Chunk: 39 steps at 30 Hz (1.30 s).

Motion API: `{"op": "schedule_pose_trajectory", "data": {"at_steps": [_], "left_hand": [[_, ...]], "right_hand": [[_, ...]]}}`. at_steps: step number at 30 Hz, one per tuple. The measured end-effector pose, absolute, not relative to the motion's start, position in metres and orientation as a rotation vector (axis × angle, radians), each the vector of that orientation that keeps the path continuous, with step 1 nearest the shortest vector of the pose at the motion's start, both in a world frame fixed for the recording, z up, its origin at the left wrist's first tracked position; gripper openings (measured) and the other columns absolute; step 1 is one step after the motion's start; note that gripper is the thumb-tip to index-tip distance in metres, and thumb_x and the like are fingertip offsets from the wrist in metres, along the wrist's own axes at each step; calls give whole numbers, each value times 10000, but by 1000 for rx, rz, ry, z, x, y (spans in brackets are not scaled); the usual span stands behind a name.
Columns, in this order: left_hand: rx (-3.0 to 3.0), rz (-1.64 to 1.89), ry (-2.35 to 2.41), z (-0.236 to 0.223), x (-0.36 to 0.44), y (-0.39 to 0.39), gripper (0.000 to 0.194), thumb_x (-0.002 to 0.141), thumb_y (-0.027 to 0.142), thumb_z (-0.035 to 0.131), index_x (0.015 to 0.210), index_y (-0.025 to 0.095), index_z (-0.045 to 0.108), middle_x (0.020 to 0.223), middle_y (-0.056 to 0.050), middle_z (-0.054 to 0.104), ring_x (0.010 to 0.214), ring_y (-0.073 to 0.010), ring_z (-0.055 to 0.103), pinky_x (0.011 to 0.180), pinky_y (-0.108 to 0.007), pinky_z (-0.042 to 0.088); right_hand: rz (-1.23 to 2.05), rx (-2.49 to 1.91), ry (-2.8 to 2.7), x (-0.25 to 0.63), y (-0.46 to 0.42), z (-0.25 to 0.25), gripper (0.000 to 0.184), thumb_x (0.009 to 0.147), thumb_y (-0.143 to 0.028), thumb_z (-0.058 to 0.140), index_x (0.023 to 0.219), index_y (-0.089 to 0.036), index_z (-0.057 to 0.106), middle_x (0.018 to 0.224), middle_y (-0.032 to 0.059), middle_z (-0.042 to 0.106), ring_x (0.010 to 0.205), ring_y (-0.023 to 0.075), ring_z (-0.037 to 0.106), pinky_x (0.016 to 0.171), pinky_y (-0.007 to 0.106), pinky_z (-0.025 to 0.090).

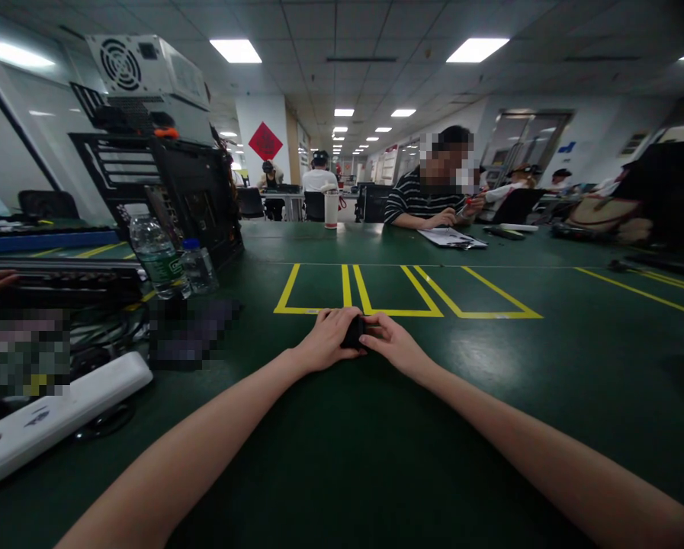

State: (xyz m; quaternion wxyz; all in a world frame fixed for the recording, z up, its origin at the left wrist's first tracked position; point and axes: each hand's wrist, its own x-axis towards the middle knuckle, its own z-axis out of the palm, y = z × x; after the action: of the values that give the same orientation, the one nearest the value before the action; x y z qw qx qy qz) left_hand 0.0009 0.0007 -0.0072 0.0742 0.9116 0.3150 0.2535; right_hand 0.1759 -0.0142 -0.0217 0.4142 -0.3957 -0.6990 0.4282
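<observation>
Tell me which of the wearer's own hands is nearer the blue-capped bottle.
Left. The left hand, at the small black object, is right of the blue-capped bottle and closer to the wearer; the right hand, across that object, is farther right.

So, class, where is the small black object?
In the head view, the black object is near centre, between the left hand and right hand, below the yellow lines.

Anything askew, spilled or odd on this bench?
No spill or damage visible. The left side looks messy: a metal box with a fan grille sits atop a black computer frame, and cables lie tangled beside the white power strip. The large bottle leans, maybe lens distortion. The handheld black object is mostly hidden; can't judge.
</observation>
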Motion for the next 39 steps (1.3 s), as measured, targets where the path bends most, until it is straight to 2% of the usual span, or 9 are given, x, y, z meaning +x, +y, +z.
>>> {"op": "schedule_pose_trajectory", "data": {"at_steps": [4, 10, 17, 20, 24, 29, 36, 39], "left_hand": [[2735, 787, 943, -9, 2, 2, 528, 718, 337, 594, 1147, 219, 309, 1121, -66, 467, 1042, -226, 430, 914, -371, 251], [2750, 825, 927, -12, 2, 4, 559, 699, 311, 618, 1153, 225, 303, 1119, -60, 472, 1049, -230, 426, 913, -392, 257], [2734, 823, 907, -11, 2, 4, 556, 705, 297, 613, 1159, 228, 301, 1128, -60, 470, 1055, -227, 427, 915, -396, 263], [2729, 826, 915, -11, 2, 3, 559, 703, 294, 612, 1160, 231, 297, 1126, -60, 473, 1049, -232, 431, 914, -403, 261], [2726, 831, 923, -10, 2, 4, 552, 706, 305, 608, 1157, 227, 299, 1122, -64, 475, 1042, -232, 436, 910, -402, 262], [2727, 839, 920, -10, 1, 4, 566, 698, 321, 619, 1157, 229, 300, 1120, -57, 475, 1042, -226, 439, 911, -394, 266], [2728, 843, 924, -12, 2, 5, 587, 698, 314, 619, 1171, 232, 282, 1141, -60, 468, 1067, -224, 423, 922, -395, 258], [2731, 847, 933, -13, 2, 6, 589, 693, 312, 623, 1168, 225, 286, 1138, -63, 471, 1058, -225, 427, 918, -394, 262]], "right_hand": [[1072, -944, -1740, 176, -17, -22, 291, 697, -212, 594, 962, -207, 474, 1030, 20, 517, 1021, 167, 504, 863, 338, 432], [1104, -923, -1636, 173, -10, -27, 177, 745, -310, 550, 880, -208, 500, 920, 13, 559, 916, 163, 545, 834, 353, 435], [1093, -1007, -1685, 174, -10, -26, 250, 766, -333, 515, 986, -217, 493, 998, 34, 528, 917, 176, 532, 800, 360, 447], [1135, -960, -1708, 174, -13, -24, 216, 758, -301, 527, 956, -221, 494, 990, 22, 522, 926, 178, 535, 788, 353, 460], [1203, -873, -1685, 173, -16, -23, 270, 722, -240, 577, 968, -241, 465, 1017, 11, 506, 988, 180, 514, 799, 335, 465], [1126, -917, -1661, 172, -12, -26, 151, 774, -309, 510, 899, -226, 489, 933, 10, 532, 896, 161, 537, 780, 338, 462], [1086, -1057, -1656, 172, -6, -27, 278, 764, -362, 515, 997, -221, 461, 1007, 33, 519, 953, 180, 508, 831, 380, 426], [1094, -1050, -1692, 172, -7, -26, 251, 774, -368, 494, 965, -207, 478, 964, 31, 527, 926, 186, 517, 814, 386, 436]]}}
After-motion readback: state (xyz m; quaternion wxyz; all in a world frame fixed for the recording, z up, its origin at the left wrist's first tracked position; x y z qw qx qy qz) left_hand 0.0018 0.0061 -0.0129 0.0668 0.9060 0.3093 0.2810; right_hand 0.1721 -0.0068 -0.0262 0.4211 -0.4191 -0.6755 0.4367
